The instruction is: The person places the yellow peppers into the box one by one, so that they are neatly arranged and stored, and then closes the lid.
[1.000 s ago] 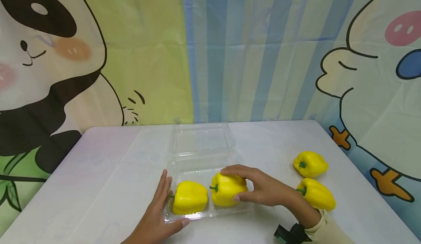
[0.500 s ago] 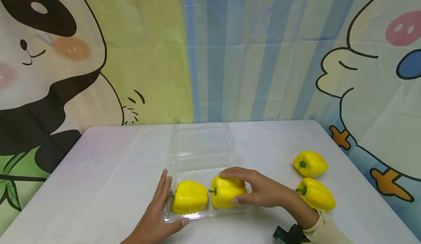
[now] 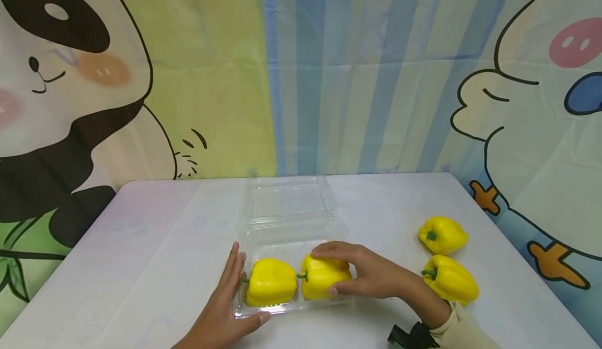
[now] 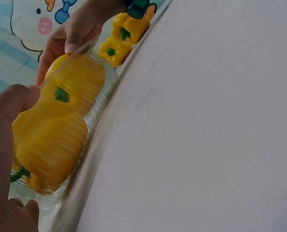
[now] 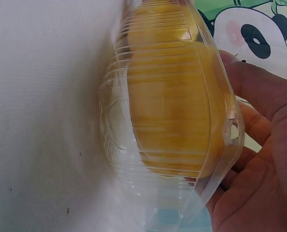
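Observation:
A clear plastic clamshell box (image 3: 301, 307) lies on the table with its lid (image 3: 290, 197) folded back. Inside it, side by side, are a left yellow bell pepper (image 3: 271, 282) and a right yellow bell pepper (image 3: 324, 278), its green stem pointing left. My right hand (image 3: 369, 270) holds the right pepper, fingers over its top and thumb on its near side; the right wrist view shows this pepper (image 5: 170, 106) through the box wall. My left hand (image 3: 223, 299) rests at the box's left end, fingers straight along the side and thumb at the front rim.
Two more yellow bell peppers lie to the right on the white table (image 3: 141, 265), a far one (image 3: 443, 235) and a nearer one (image 3: 451, 280) beside my right forearm. A cartoon-printed curtain (image 3: 329, 77) stands behind the table.
My right hand and the pepper it holds have shifted slightly left and down, toward the other pepper. The left hand has stayed at the box.

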Action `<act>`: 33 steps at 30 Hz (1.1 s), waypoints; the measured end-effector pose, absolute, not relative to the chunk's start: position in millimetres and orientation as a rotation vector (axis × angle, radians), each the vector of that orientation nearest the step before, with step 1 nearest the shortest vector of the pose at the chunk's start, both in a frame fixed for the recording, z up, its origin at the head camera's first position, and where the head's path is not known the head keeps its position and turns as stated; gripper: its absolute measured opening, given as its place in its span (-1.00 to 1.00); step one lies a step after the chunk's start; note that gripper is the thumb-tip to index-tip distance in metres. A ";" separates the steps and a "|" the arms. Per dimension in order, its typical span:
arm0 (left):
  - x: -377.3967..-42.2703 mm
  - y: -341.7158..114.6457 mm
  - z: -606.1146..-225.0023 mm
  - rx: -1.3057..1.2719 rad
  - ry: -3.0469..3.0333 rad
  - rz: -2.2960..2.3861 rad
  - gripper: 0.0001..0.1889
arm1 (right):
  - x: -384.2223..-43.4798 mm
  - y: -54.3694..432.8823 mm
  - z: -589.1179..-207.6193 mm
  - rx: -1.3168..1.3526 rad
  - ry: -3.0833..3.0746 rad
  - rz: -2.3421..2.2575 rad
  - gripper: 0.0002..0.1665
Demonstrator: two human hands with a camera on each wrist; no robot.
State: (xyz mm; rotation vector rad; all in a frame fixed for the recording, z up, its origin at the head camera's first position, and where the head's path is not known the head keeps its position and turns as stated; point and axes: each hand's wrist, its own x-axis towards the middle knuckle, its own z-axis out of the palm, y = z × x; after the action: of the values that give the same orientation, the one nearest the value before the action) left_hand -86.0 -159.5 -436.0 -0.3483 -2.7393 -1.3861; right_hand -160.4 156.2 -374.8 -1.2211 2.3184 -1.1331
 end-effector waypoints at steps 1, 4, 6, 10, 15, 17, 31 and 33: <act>-86.0 -159.4 -436.1 -0.350 -2.738 -1.385 0.26 | -160.4 156.2 -375.1 -1.225 2.324 -1.128 -0.28; -86.6 -159.2 -437.0 -0.351 -2.735 -1.384 0.25 | -160.5 156.2 -375.8 -1.227 2.332 -1.113 -0.28; -86.9 -159.2 -437.6 -0.359 -2.732 -1.380 0.25 | -160.7 156.1 -376.6 -1.232 2.341 -1.098 -0.28; -87.2 -159.3 -438.5 -0.374 -2.722 -1.364 0.24 | -161.2 155.4 -378.0 -1.246 2.360 -1.064 -0.29; -87.2 -159.4 -438.4 -0.374 -2.717 -1.366 0.24 | -161.5 154.3 -378.3 -1.236 2.382 -1.026 -0.28; -87.2 -159.5 -438.2 -0.381 -2.713 -1.366 0.24 | -161.8 154.1 -378.2 -1.228 2.387 -1.012 -0.28; -85.5 -159.6 -437.0 -0.364 -2.722 -1.370 0.24 | -161.5 151.6 -376.8 -1.159 2.424 -0.976 -0.22; -85.6 -159.7 -437.1 -0.365 -2.718 -1.376 0.24 | -161.3 151.5 -376.7 -1.148 2.427 -0.980 -0.21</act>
State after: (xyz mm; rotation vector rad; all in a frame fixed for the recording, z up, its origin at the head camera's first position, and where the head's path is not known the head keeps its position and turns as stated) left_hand -85.6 -159.7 -437.1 -0.3648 -2.7183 -1.3762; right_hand -161.3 151.5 -376.7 -1.1480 2.4266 -0.9799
